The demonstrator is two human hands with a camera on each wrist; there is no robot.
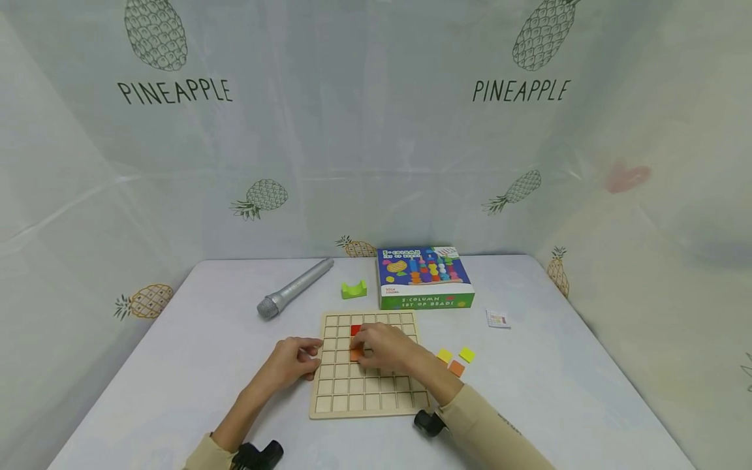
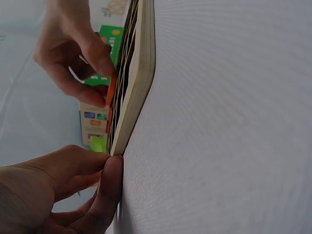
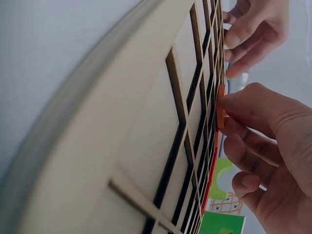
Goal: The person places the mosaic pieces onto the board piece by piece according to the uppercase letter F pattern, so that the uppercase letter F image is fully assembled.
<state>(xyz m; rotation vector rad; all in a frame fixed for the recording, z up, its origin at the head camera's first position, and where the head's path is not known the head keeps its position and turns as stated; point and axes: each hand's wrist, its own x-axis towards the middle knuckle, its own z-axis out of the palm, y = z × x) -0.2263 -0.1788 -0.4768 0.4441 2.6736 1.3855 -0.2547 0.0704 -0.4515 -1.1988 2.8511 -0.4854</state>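
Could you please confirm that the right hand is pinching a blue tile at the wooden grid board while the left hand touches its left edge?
The colour is wrong: the right wrist view shows the right hand pinching an orange tile, not a blue one; the rest is right.

Head view: right grip (image 1: pixel 384 346) blocks several squares of the wooden board (image 1: pixel 341 403) and part of the orange tile (image 1: pixel 355 354) at its fingertips. Right forearm (image 1: pixel 437 378) hides a stretch of the board's right edge. Print on the small card (image 1: pixel 498 319) and right sleeve (image 1: pixel 487 431) too small to read. Both sleeves run off the bottom; upper pineapple prints (image 1: pixel 155 36) clipped at top. Left wrist: left grip (image 2: pixel 73 190) cut by left edge, box (image 2: pixel 92 124) mostly behind right grip and board. Right wrist: board cropped left and bottom; box cut off at bottom.
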